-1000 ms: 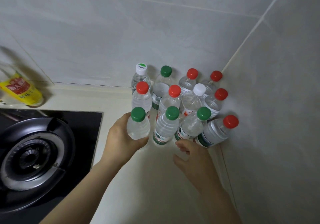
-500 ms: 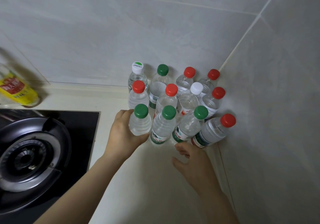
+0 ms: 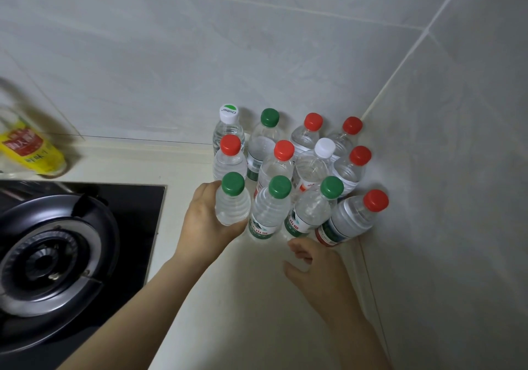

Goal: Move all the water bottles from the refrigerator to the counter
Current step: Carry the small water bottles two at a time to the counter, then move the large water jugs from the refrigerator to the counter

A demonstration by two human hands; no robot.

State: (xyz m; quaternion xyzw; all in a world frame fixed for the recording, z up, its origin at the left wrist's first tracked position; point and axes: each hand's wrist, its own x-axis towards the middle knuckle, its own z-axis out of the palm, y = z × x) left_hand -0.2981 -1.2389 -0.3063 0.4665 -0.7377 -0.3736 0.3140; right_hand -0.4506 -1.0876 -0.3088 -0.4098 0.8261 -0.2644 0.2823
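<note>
a green-capped bottle (image 3: pixel 233 204) is gripped by the left hand (image 3: pixel 207 224) on the bench (image 3: pixel 243 289), just left of the bottle cluster (image 3: pixel 297 175). the right hand (image 3: pixel 317 269), fingers (image 3: pixel 298 251) loosely curled and holding nothing, is held just before the cluster.

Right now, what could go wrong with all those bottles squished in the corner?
1. The left hand grips a green-capped bottle right beside its packed neighbours; a bump might tip several over.
2. The right hand hovers empty close to them and could knock one.
3. The green-capped bottle stands at the end nearest the gas burner; if it fell that way, it might roll onto it.
</note>
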